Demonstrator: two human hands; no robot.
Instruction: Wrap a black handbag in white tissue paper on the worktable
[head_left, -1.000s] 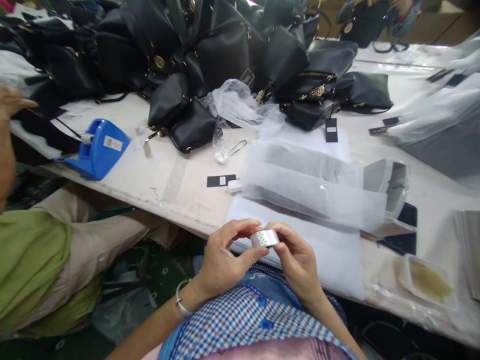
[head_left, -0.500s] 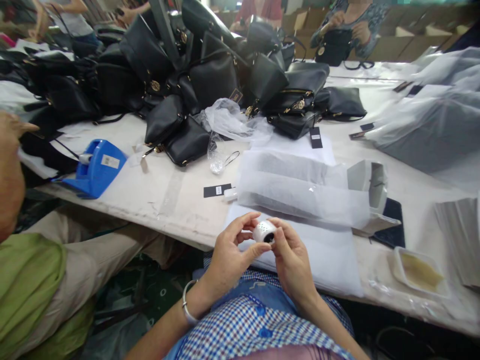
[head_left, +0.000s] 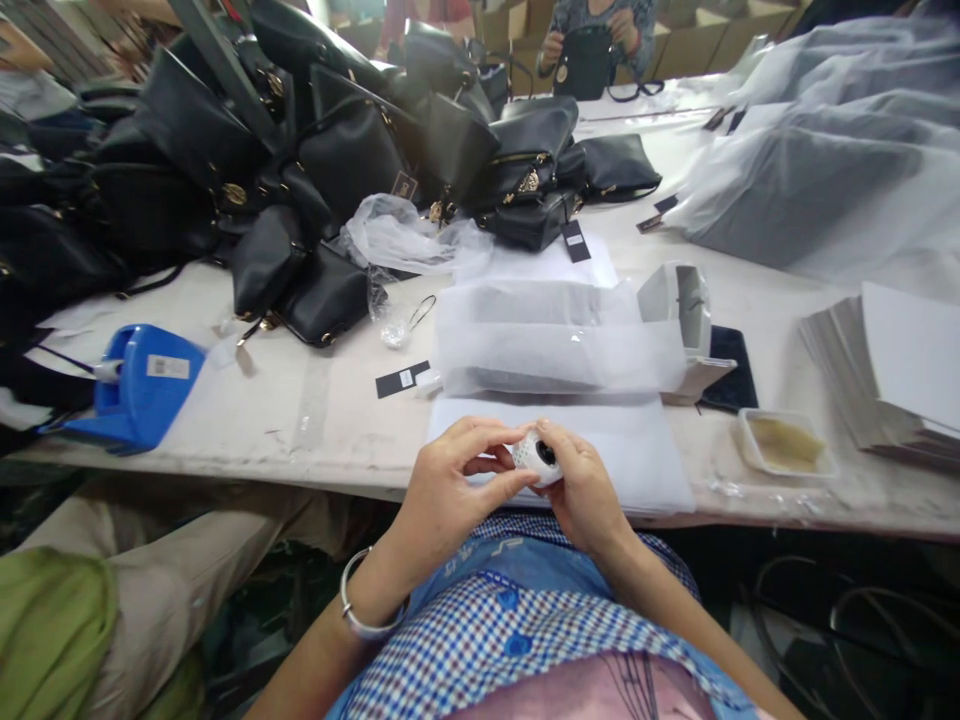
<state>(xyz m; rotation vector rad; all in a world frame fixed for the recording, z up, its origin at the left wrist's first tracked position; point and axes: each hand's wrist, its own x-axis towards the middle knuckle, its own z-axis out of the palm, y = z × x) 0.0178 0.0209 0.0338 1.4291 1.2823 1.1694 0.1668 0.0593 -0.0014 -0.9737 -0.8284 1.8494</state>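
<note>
Head view puts me just above the lap, where a bangle (head_left: 346, 595) rings the left wrist. From my remote seat I see the left hand (head_left: 446, 485) half curled, thumb and fingers pinching a small white piece (head_left: 527, 459), and the right hand (head_left: 589, 485) gripping its other side, also half closed. So the piece sits between both hands, above the front of the table (head_left: 255, 420). A second ago I saw mostly its dotted band; now its dark round end is turned up towards me, beside the right thumb. I read that as the piece being rotated in the fingers, with both hands fully taken up and neither free for anything else. What it is, I can't tell. Just beyond lie white sheets (head_left: 652, 460), then a filmy wrap (head_left: 555, 340), a black tag (head_left: 401, 379) to its left and a grey holder (head_left: 691, 300) at its right end. The camera has swung right, so the card stack (head_left: 847, 370) shows more fully, past the dish (head_left: 745, 442), and the neighbour's arm has left the left edge. Farther off, black bags (head_left: 349, 155) lie heaped, and across the table a co-worker's hands (head_left: 623, 28) hold another bag.
</note>
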